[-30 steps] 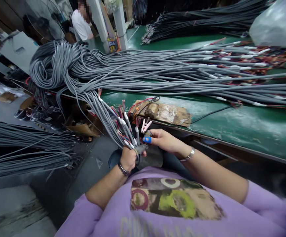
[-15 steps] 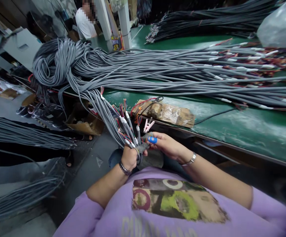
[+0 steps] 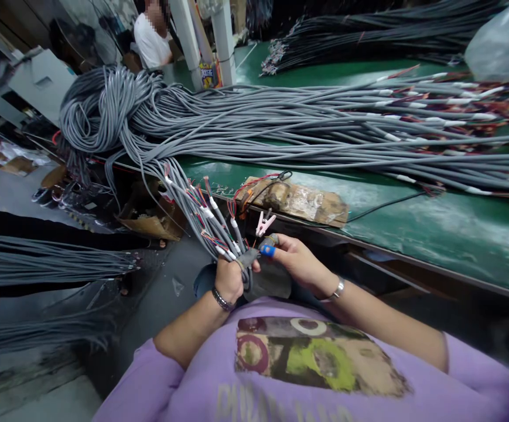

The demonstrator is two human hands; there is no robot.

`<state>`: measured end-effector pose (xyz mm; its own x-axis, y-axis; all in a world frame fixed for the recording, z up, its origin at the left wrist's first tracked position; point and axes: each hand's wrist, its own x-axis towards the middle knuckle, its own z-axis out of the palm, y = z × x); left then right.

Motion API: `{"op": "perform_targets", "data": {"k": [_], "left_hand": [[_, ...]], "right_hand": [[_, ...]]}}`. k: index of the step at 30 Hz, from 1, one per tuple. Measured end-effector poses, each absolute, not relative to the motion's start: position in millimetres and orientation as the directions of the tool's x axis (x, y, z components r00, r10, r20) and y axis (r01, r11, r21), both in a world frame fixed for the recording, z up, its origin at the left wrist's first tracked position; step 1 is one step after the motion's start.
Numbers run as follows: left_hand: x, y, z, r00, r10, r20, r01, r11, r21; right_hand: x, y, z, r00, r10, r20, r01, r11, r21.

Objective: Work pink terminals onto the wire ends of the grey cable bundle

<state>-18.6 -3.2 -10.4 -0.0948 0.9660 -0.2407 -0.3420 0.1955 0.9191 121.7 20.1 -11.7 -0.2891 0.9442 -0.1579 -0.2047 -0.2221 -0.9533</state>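
Note:
My left hand (image 3: 228,279) is closed around a bunch of grey cables (image 3: 188,202) whose stripped ends show white sleeves and red, blue and green wires. The bunch runs up and left to a big coil (image 3: 100,111) on the green bench. My right hand (image 3: 296,261), with a blue cot on one fingertip, pinches a single cable end (image 3: 268,240) just right of the bunch. A pink clip (image 3: 263,223) hangs right above my fingers.
A brown taped block with red and black leads (image 3: 300,201) lies on the green bench edge (image 3: 412,223). Long grey cables (image 3: 346,126) cover the bench. More cable bundles (image 3: 47,261) cross at left. A person in a white shirt (image 3: 151,41) stands far back.
The bunch in my left hand has tilted further left. My right hand has stayed at the cable end. The dark bundles at left have shifted across the view.

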Motion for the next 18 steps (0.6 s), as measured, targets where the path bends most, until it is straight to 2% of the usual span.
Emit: {"op": "perform_targets", "data": {"k": [5,8,10,13,18], "left_hand": [[-18.5,-3.0,-4.4,-0.104,0.958,-0.269,-0.367,0.214,0.905],[-17.9,-3.3,2.6,-0.082,0.954,-0.287,-0.399,0.232,0.887],[-15.3,-2.2,7.3,-0.077,0.952,-0.295,-0.417,0.238,0.877],[-9.3,1.5,11.6,-0.087,0.948,-0.305,-0.429,0.241,0.871],[-3.2,6.6,10.2,-0.113,0.939,-0.325,-0.435,0.247,0.866]], "right_hand": [[123.8,23.6,-19.9,-0.246,0.944,-0.22,-0.369,-0.301,-0.879],[127.7,34.0,-22.4,-0.261,0.906,-0.333,-0.519,-0.422,-0.743],[127.9,41.7,-20.4,-0.32,0.864,-0.39,-0.554,-0.504,-0.663],[122.8,50.0,-14.6,-0.399,0.861,-0.315,-0.57,-0.502,-0.65],[112.1,54.8,-14.2,-0.429,0.89,-0.155,-0.54,-0.39,-0.746]]}}
